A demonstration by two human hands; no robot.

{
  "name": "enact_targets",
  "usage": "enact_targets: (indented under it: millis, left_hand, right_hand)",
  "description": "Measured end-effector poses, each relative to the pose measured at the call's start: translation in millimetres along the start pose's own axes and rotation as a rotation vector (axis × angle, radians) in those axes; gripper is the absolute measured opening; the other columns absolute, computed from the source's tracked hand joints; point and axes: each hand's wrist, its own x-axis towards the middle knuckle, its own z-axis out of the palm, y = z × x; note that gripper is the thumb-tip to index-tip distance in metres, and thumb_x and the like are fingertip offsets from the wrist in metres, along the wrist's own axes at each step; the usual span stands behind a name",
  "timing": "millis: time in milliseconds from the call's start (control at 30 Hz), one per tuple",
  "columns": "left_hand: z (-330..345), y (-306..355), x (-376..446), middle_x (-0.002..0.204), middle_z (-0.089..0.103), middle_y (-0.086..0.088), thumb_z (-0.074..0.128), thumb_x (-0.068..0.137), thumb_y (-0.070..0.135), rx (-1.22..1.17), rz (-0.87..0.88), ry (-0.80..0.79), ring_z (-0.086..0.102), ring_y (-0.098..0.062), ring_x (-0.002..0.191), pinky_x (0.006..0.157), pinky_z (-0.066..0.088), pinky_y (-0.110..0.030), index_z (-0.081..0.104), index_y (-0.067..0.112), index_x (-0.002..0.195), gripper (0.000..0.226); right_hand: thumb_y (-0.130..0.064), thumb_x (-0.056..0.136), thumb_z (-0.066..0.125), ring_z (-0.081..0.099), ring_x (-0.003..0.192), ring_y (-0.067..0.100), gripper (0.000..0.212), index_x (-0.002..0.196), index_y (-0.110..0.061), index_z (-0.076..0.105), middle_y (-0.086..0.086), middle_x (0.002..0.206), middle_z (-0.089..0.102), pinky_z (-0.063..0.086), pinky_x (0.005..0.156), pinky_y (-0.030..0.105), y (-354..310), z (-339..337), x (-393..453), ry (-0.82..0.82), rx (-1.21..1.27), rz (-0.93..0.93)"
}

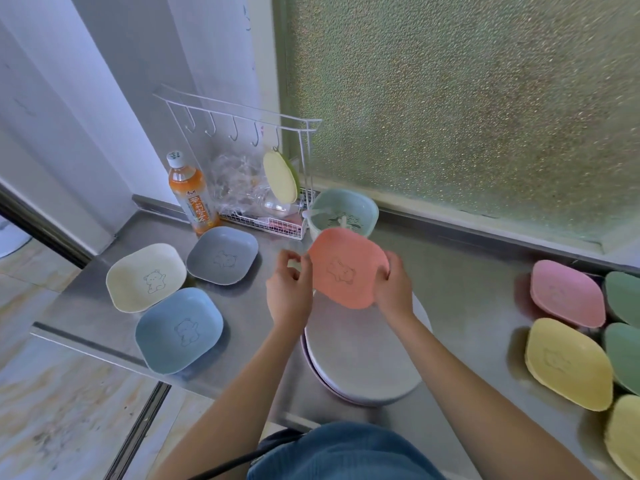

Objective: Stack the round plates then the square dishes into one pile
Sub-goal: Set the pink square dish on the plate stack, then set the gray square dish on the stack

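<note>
Head view, looking down on a steel tabletop (460,292) set against a frosted window (467,98). An orange square dish (348,268) was held in the air, tilted, above the far edge of a pile of round plates (363,358) that lay at the middle of the tabletop. The right hand (393,289) had its grip clamped on the dish's right edge. The left hand (289,289) was at the dish's left edge with fingers curled; whether its grip was closed on the rim could not be told.

To the left of the pile lay three square dishes, each single and apart from the pile: a cream dish (145,277), a grey dish (222,259) behind it, and a blue dish (178,330) nearest the tabletop's front edge. The cream and blue dishes touched or overlapped at their rims. To the right, well apart from the pile, lay a pink dish (568,292), a yellow dish (568,363), two green dishes (623,355) and a further yellow one, cut off by the frame edge.

Behind the held dish stood a pale green strainer basket (346,211), just beside a white wire rack (263,216) with hooks and a hanging yellow sponge (280,176). An orange drink bottle (190,195) stood left of the rack.
</note>
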Motion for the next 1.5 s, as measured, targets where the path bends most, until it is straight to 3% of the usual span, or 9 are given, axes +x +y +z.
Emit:
enact_targets:
  millis: [100,233,333,567,800,1200,1367,1433,1500]
  left_hand:
    - [5,-9,-11,0.060,0.056,-0.001,0.045,0.091,0.040,0.122,-0.009,-0.043,0.056,-0.025,0.059,0.057,0.042,-0.033,0.052,0.019,0.099,0.023]
    - [11,-32,-17,0.119,0.064,-0.011,0.042,0.096,0.030,0.194,-0.001,-0.285,0.058,-0.031,0.110,0.093,0.046,-0.039,0.054,0.020,0.129,0.035]
    - [13,-40,-24,0.134,0.056,-0.017,0.037,0.099,0.016,0.251,-0.030,-0.449,0.052,-0.034,0.122,0.098,0.040,-0.034,0.038,0.020,0.143,0.044]
    - [15,-43,-28,0.132,0.057,-0.017,0.033,0.099,0.011,0.249,-0.031,-0.447,0.053,-0.034,0.118,0.094,0.040,-0.033,0.038,0.021,0.142,0.044]
    - [18,-47,-27,0.132,0.057,-0.016,0.033,0.099,0.011,0.234,-0.029,-0.427,0.053,-0.034,0.118,0.094,0.040,-0.033,0.039,0.021,0.142,0.044]
    - [14,-48,-26,0.136,0.054,-0.008,0.032,0.100,0.016,0.128,-0.078,-0.445,0.050,-0.027,0.124,0.099,0.036,-0.029,0.041,0.020,0.141,0.042]
    - [-4,-55,-6,0.100,0.061,-0.002,0.040,0.098,0.025,0.044,-0.192,-0.217,0.056,-0.023,0.096,0.082,0.039,-0.028,0.055,0.015,0.121,0.030]
    - [-18,-62,10,0.098,0.061,-0.008,0.040,0.095,0.020,0.081,-0.280,-0.102,0.054,-0.027,0.087,0.077,0.039,-0.031,0.052,0.012,0.121,0.029]
    - [-32,-72,27,0.106,0.060,-0.016,0.039,0.093,0.014,0.231,-0.298,-0.100,0.055,-0.034,0.090,0.078,0.041,-0.037,0.042,0.013,0.132,0.039]
  right_hand:
    - [-0.008,0.096,0.039,0.059,0.102,0.032,0.030,0.122,-0.010,0.053,0.016,0.112,0.064,0.037,0.074,0.027,29,-24,-6,0.002,-0.110,-0.005]
    - [-0.010,0.096,0.040,0.060,0.102,0.034,0.030,0.121,-0.013,0.055,0.016,0.111,0.066,0.040,0.077,0.031,53,-44,-18,-0.018,-0.228,-0.034]
    - [-0.014,0.097,0.039,0.060,0.103,0.034,0.032,0.125,-0.020,0.053,0.013,0.113,0.066,0.045,0.082,0.036,62,-46,-29,-0.095,-0.323,-0.076]
    - [-0.022,0.100,0.029,0.058,0.102,0.032,0.034,0.131,-0.025,0.043,0.009,0.115,0.064,0.042,0.076,0.035,62,-44,-39,-0.143,-0.460,-0.114]
    - [-0.021,0.100,0.029,0.061,0.092,0.034,0.036,0.132,-0.027,0.041,0.012,0.102,0.067,0.045,0.071,0.036,61,-41,-36,-0.147,-0.551,-0.112]
    - [-0.021,0.099,0.030,0.061,0.090,0.034,0.036,0.132,-0.027,0.043,0.011,0.099,0.068,0.046,0.070,0.036,55,-37,-35,-0.098,-0.592,-0.110]
    - [-0.030,0.097,0.034,0.062,0.094,0.032,0.030,0.124,-0.025,0.045,0.008,0.106,0.064,0.046,0.072,0.037,50,-38,-36,0.024,-0.639,-0.094]
    - [-0.030,0.096,0.035,0.061,0.097,0.031,0.032,0.125,-0.024,0.045,0.008,0.109,0.063,0.047,0.073,0.038,43,-32,-35,0.062,-0.635,-0.100]
    - [-0.028,0.095,0.036,0.059,0.100,0.031,0.032,0.125,-0.022,0.046,0.008,0.111,0.062,0.047,0.073,0.039,34,-23,-34,0.092,-0.658,-0.125]
